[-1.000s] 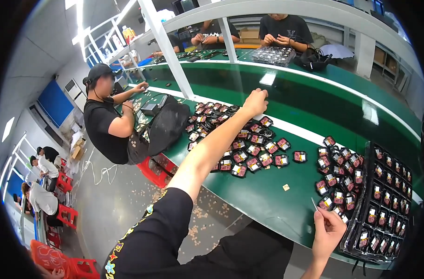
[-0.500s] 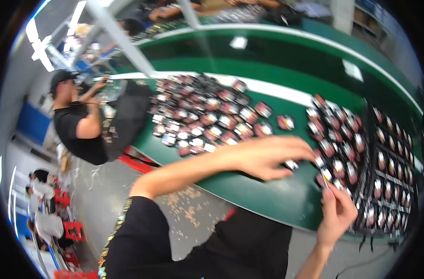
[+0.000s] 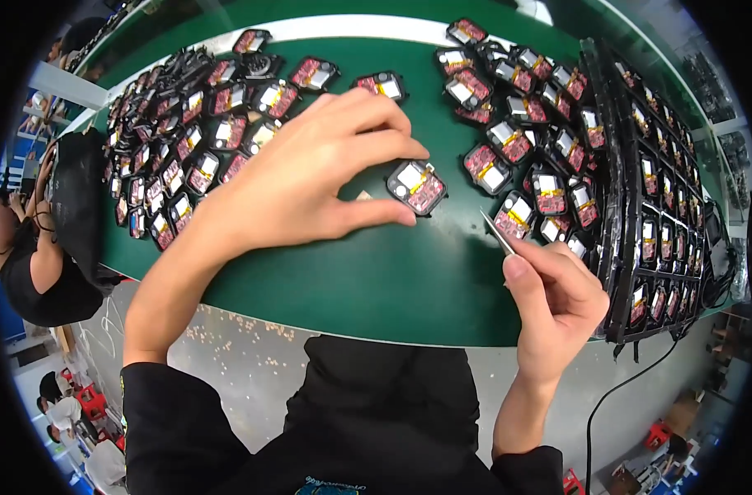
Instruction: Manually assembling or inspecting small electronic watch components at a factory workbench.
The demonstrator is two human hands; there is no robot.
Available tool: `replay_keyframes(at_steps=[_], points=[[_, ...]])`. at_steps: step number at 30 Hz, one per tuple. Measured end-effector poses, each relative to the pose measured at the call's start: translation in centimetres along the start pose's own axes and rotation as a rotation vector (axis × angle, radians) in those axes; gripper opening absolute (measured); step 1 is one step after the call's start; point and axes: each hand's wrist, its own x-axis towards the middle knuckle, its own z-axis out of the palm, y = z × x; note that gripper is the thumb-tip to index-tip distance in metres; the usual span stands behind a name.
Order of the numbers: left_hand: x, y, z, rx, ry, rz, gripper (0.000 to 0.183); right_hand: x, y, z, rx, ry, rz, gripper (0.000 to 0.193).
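Observation:
My left hand (image 3: 310, 169) curves over the table, thumb and fingertips at opposite edges of a small black-cased device (image 3: 417, 188). That device lies face up, showing a red circuit board, a silver-white battery-like block and yellow tape. In my right hand (image 3: 557, 301) is a pair of thin metal tweezers (image 3: 497, 233), pinched between thumb and fingers. The tweezers point up and left, their tips just left of another open device (image 3: 514, 214) at the edge of the right-hand pile.
Similar open devices (image 3: 227, 99) crowd the left of the green table (image 3: 351, 289), and more (image 3: 549, 107) are heaped at right. Stacked black trays (image 3: 640, 206) with devices in rows stand at the far right. A co-worker (image 3: 50, 256) sits at the left beside a black bag-like object (image 3: 77, 198).
My view has swung down and right. The tweezers have moved away from the right-hand pile's device, while the left hand stays around a single device.

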Motion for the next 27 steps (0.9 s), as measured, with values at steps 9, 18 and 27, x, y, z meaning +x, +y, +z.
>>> replay_keyframes(at_steps=[9,18,27], points=[[0.2,0.5,0.5,-0.002,-0.014,0.033,0.055,-0.1,0.0,-0.2,-0.023,-0.033,0.037,0.023],[-0.2,1.8,1.6,-0.234,-0.114,0.092,0.064,1.3,-0.6,-1.3,0.203,-0.222,0.206,0.019],[-0.1,1.1,2.0,-0.294,-0.087,0.073,0.062,1.2,-1.0,-0.5,-0.203,-0.266,0.015,0.018]])
